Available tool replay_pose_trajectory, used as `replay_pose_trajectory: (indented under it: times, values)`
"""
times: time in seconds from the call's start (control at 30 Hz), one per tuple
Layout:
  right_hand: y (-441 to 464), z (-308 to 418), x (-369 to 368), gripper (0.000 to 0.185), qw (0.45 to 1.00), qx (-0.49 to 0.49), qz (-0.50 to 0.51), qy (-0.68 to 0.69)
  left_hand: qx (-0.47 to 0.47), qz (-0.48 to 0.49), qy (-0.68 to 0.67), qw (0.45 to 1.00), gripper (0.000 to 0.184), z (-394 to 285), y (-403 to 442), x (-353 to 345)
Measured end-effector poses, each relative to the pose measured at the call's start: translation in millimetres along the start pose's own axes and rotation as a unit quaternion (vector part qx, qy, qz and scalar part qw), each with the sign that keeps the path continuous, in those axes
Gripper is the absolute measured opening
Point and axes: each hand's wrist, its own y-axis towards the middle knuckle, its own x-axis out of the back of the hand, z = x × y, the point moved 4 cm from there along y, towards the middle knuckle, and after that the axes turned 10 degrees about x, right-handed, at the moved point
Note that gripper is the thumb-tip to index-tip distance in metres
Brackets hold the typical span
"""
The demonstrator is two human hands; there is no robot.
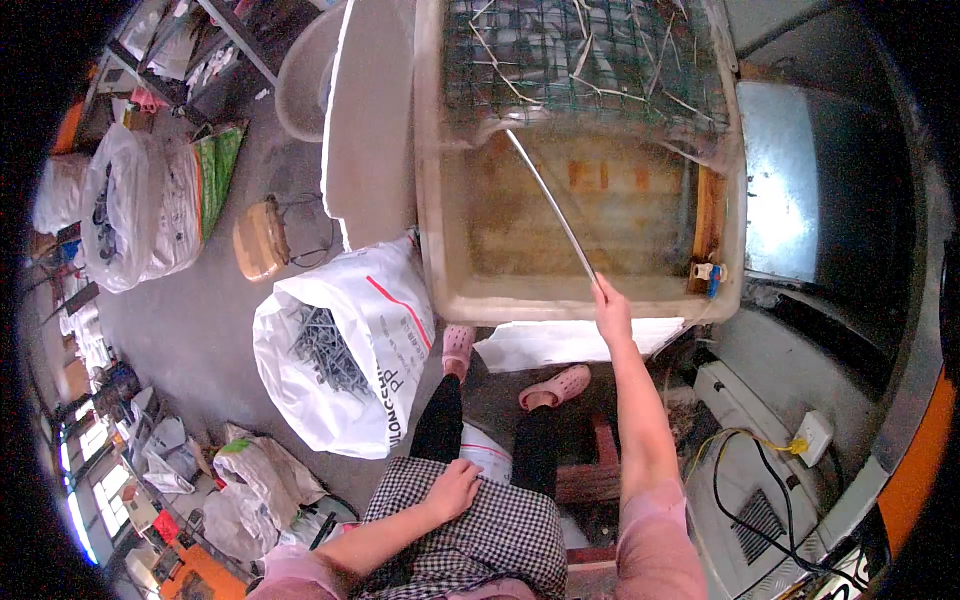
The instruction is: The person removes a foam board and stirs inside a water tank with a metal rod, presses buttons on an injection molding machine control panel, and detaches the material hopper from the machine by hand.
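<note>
My right hand point(612, 308) is closed round the near end of a thin metal rod point(550, 200). The rod slants away to the left over a large pale tub point(580, 308) of brownish water, its far tip at the edge of a green mesh point(600, 95). Dark pieces and pale thin strips lie on or under that mesh; I cannot tell which. My left hand point(455, 488) rests on the checked apron point(500, 530) over my lap, fingers lying loosely on the cloth with nothing visible in them.
Left of the tub stands an open white sack point(400, 330) of grey pieces. More bags point(150, 210) and a tan wrapped block point(260, 240) are on the floor further left. At right are a machine housing point(770, 480), a white socket point(815, 432) and loose cables.
</note>
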Motion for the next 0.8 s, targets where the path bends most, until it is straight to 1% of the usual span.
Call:
replay_pose_trajectory:
  times: [0.07,0.13,0.17,0.23,0.33,0.47,0.53,0.57,0.63,0.67,0.73,0.8]
  values:
    - [16,24,2,0.035,1.000,0.008,-0.010,-0.019,0.006,0.000,0.000,1.000,0.023,1,0,-1]
    - [28,49,15,0.035,0.993,-0.054,0.017,-0.100,0.006,0.008,-0.005,1.000,0.024,1,1,-1]
    - [32,52,16,0.035,0.993,-0.053,0.015,-0.100,0.005,0.006,-0.005,1.000,0.024,0,2,1]
    - [39,58,20,0.035,0.992,-0.053,-0.024,-0.109,0.005,-0.003,-0.013,1.000,0.025,1,4,3]
    - [52,68,24,0.035,0.989,-0.071,-0.031,-0.124,0.013,-0.013,-0.007,1.000,0.025,2,5,5]
    - [74,68,11,0.035,0.989,-0.100,-0.044,-0.096,0.015,-0.008,-0.009,1.000,0.025,6,6,2]
    - [85,58,-3,0.036,0.993,-0.050,-0.091,-0.055,0.024,-0.012,-0.017,1.000,0.025,8,6,1]
    - [84,50,-10,0.036,0.993,-0.051,-0.090,-0.054,0.025,-0.011,-0.017,1.000,0.025,9,7,1]
    - [84,40,-15,0.037,0.993,-0.014,-0.109,-0.035,0.023,-0.021,-0.014,0.999,0.025,10,8,2]
    - [76,41,-10,0.037,0.993,-0.014,-0.110,-0.036,0.022,-0.021,-0.015,0.999,0.025,9,8,5]
    - [40,37,2,0.037,0.995,-0.079,-0.065,0.002,0.034,-0.026,-0.046,0.998,0.024,8,7,12]
    - [0,29,13,0.037,0.995,-0.041,-0.078,-0.041,0.026,-0.030,-0.045,0.998,0.024,6,4,19]
